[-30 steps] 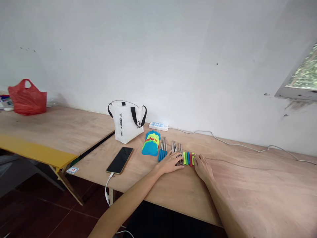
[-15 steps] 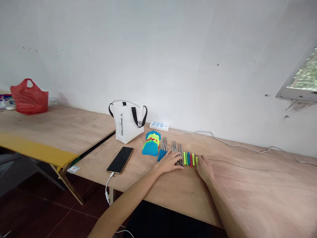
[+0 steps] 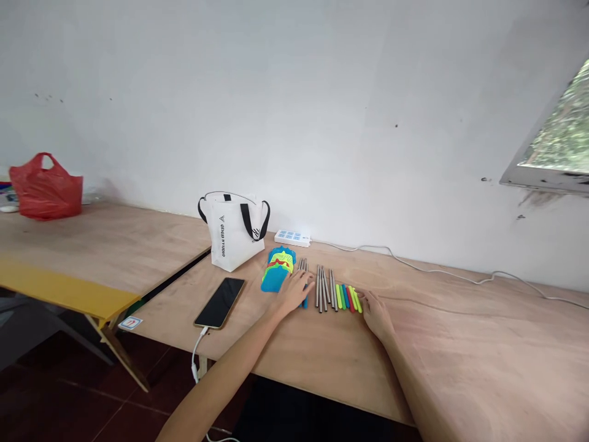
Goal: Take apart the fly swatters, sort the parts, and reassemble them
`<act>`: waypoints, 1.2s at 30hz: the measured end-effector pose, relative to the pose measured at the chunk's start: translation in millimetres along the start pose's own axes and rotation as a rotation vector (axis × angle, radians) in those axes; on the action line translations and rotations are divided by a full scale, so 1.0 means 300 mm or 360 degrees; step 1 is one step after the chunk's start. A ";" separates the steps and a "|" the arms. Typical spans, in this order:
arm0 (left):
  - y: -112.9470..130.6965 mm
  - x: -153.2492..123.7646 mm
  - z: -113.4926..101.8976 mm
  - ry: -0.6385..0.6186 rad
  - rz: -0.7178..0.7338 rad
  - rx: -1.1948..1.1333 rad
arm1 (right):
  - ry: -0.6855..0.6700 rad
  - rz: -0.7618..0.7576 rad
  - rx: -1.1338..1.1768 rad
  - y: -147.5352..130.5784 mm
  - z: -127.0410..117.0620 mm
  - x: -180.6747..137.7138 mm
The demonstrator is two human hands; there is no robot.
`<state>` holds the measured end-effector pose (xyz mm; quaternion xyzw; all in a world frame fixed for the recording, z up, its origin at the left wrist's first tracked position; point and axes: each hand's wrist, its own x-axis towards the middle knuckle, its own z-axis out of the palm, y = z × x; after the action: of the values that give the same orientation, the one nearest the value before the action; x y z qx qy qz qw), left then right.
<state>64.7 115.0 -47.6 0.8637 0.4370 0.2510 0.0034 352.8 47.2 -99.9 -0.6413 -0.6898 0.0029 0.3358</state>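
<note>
Fingers stretched out, my left hand [image 3: 292, 293] lies over the blue-handled metal rods [image 3: 305, 302], partly hiding them. To its right sit several bare metal rods [image 3: 321, 296] in a loose row. Beside these is a row of short coloured sticks [image 3: 339, 297] in yellow-green, blue and red. My right hand [image 3: 377, 314] rests at the right end of that row, its spread fingers touching or very near the last yellow-green stick. Overlapping flat mesh pieces [image 3: 275, 279] in blue, yellow and red lie just left of my left hand.
A white bag [image 3: 234, 236] with black handles stands at the back left, near a white power strip [image 3: 292, 237]. A phone [image 3: 219, 302] with a cable lies near the front edge. A red plastic bag [image 3: 48, 190] sits on the other table [image 3: 138, 233].
My left hand has moved left, off the bare metal rods and onto the blue-handled ones. The right hand stays by the coloured sticks, which now lie closer together. The view shifts slightly.
</note>
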 end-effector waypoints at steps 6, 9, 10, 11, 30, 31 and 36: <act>-0.021 -0.006 0.006 -0.0038 -0.0289 0.0214 | -0.0002 0.0014 0.0019 0.002 0.005 -0.003; -0.009 -0.002 0.020 -0.0080 -0.0345 0.0242 | -0.0001 0.0008 0.0003 0.000 0.003 -0.006; -0.005 0.002 0.025 -0.0100 -0.0361 0.0247 | 0.0001 0.0004 -0.0001 -0.001 0.001 -0.006; -0.002 0.008 0.028 -0.0122 -0.0376 0.0250 | 0.0003 -0.0001 -0.0005 -0.001 0.000 -0.007; 0.010 0.185 0.076 -0.0469 -0.0595 0.0068 | -0.0026 0.0003 -0.0010 -0.005 -0.005 -0.010; 0.009 0.190 0.080 -0.0464 -0.0593 0.0053 | -0.0027 0.0007 -0.0008 -0.006 -0.005 -0.010; 0.022 0.214 0.115 -0.0435 -0.0590 0.0006 | -0.0018 0.0024 -0.0010 -0.014 -0.007 -0.010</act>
<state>116.3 167.0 -48.7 0.7947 0.5840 0.1260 0.1070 350.1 42.9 -97.9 -0.6475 -0.6869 0.0069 0.3300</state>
